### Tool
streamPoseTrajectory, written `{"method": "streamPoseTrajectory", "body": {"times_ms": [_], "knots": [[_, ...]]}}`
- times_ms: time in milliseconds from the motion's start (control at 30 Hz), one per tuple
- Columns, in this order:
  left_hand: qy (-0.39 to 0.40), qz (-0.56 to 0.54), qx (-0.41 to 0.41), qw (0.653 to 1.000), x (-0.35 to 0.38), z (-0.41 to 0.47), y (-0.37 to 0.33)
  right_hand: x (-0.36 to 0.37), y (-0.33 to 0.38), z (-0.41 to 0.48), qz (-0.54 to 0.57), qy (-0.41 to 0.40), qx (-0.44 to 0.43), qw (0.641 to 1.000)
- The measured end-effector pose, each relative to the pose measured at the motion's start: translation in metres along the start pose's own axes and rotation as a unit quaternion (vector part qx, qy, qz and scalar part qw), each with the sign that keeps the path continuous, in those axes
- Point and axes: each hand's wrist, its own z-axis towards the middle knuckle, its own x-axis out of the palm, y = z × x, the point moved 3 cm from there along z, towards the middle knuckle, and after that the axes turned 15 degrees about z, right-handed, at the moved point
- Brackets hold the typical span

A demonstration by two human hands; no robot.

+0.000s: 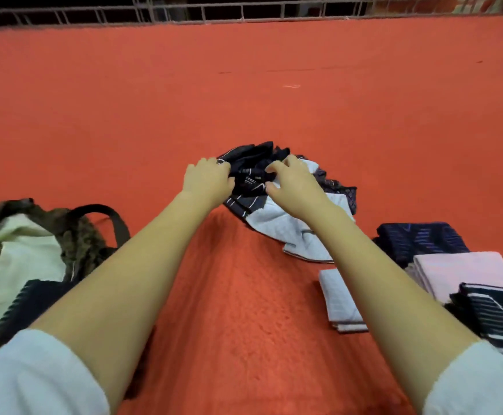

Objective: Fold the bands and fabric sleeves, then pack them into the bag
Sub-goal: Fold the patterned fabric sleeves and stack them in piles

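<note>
A loose pile of dark navy patterned fabric [251,169] and pale blue fabric [277,224] lies on the red cloth surface [244,94] ahead of me. My left hand [207,179] rests on the pile's left edge, fingers curled onto the dark fabric. My right hand [293,187] is over the middle of the pile, fingers bent and spread, fingertips touching the dark fabric. The open bag [19,253], furry brown with a pale lining and a dark strap, sits at the left. Folded pieces lie at the right: navy [421,238], pink [462,272], pale blue [338,301], navy with white lines [495,313].
A wire fence rail [244,13] runs along the far edge of the red surface. A dark striped piece [25,301] lies by the bag at the near left. My white sleeves fill both lower corners.
</note>
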Motion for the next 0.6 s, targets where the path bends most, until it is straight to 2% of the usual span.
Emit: {"method": "streamPoseTrajectory", "body": {"times_ms": [133,400,500,600], "knots": [[-0.004,-0.013,-0.021,1.0,0.022,0.027,0.023,0.029,0.007,0.052,0.029,0.01,-0.007,1.0],[-0.007,-0.141,0.006,0.99,0.079,0.061,0.047,0.082,-0.008,0.106,0.09,0.056,0.003,0.994],[-0.03,-0.154,0.009,0.988,0.091,0.062,0.047,0.088,-0.012,0.111,0.072,0.047,0.02,0.996],[-0.073,-0.159,-0.004,0.985,0.084,0.06,0.045,0.092,-0.013,0.113,0.114,0.04,0.048,0.992]]}}
